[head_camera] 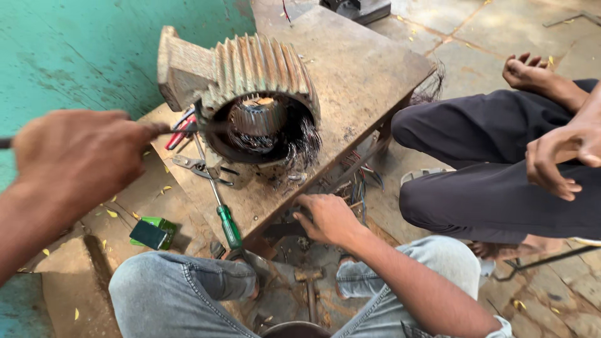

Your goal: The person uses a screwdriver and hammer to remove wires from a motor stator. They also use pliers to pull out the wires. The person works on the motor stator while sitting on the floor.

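Observation:
A finned grey motor housing (250,69) lies on its side on a low wooden bench (363,69), its open end facing me, with dark burnt windings (263,134) spilling out. My left hand (75,159) is closed around a thin metal rod (178,129) whose tip reaches the housing's left rim. My right hand (325,219) grips the bench's near edge, just below the motor. My knees in blue jeans (181,291) are under both hands.
A green-handled screwdriver (228,226), grey pliers (199,166) and red-handled pliers (180,133) lie on the bench left of the motor. A green box (153,233) sits below. A hammer (310,285) lies between my legs. Another person in dark trousers (488,156) sits on the right, a hand (557,163) raised.

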